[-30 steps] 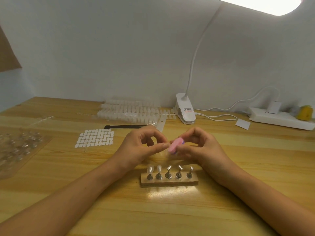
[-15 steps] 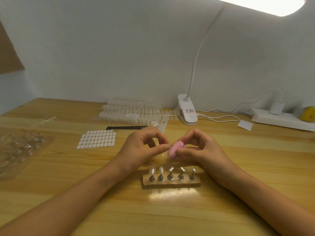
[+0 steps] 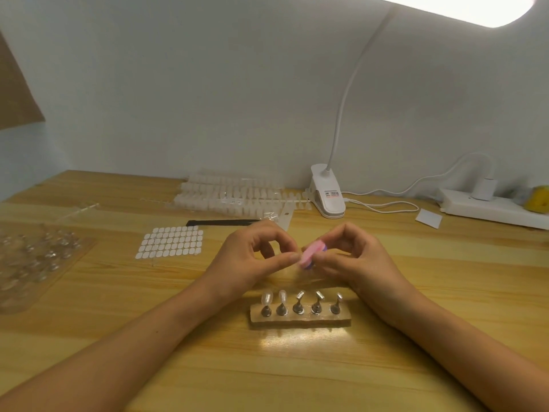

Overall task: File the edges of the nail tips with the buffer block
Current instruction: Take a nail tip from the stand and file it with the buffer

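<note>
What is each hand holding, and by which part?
The right hand pinches the pink buffer block by its right end. The left hand has thumb and forefinger pinched together beside the block; whether they hold anything cannot be told.

I see a plain pale wall (image 3: 208,84) filling the far side, with a brown panel (image 3: 15,93) cutting in at the far left edge. A light wooden counter (image 3: 297,382) with long plank lines runs from near to far and meets that wall. Right of centre at the far edge stands a white clip lamp (image 3: 326,193). Its thin gooseneck (image 3: 350,93) curves up to a bright lit head (image 3: 463,7) at the top right. A white cable (image 3: 386,203) trails right toward a white power strip (image 3: 487,209) by the wall.
</note>
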### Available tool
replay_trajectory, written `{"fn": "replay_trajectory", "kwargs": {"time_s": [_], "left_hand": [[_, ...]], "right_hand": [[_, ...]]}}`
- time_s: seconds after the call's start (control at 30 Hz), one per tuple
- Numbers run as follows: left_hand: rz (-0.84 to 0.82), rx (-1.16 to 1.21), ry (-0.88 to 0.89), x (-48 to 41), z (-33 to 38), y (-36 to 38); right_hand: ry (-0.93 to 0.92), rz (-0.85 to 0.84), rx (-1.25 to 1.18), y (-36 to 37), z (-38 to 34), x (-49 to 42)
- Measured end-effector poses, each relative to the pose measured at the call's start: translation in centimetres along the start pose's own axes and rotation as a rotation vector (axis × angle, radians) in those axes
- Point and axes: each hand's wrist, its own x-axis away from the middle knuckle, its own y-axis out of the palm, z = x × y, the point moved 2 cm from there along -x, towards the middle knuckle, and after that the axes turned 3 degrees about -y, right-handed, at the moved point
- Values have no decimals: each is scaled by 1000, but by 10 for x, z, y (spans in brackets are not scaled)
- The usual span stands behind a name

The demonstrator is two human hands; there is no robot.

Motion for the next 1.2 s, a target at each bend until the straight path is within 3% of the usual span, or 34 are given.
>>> {"fn": "replay_trajectory", "kwargs": {"time_s": [0.07,0.2,0.3,0.43,0.53,0.67,0.8,0.9,1.03,1.13,1.2], "left_hand": [[10,-10,10,0,0,-1],[-43,-4,-5,-1,0,1],[-53,-11,-2,0,-1,1],[-7,10,-26,-1,-2,0],[-17,-13,-8,-1,-1,1],[-41,22,-43,-2,-4,0],[-22,4,-43,-3,-5,-1],[-42,10,-41,-2,-4,0],[-26,-7,-29,-2,-4,0],[-51,-5,-41,-3,-4,0],[-16,-5,-39,-3,-6,-1]], "right_hand": [[-7,-108,104,5,1,1],[-8,34,-42,-1,1,0],[4,-27,2,0,0,-1],[7,11,-13,0,1,-2],[-3,-102,80,4,1,0],[-10,23,-64,-1,0,0],[-13,-105,80,6,-2,2],[0,24,-24,0,0,0],[-1,-100,97,6,-1,2],[-14,22,10,2,-2,1],[8,-32,49,4,-3,1]]}}
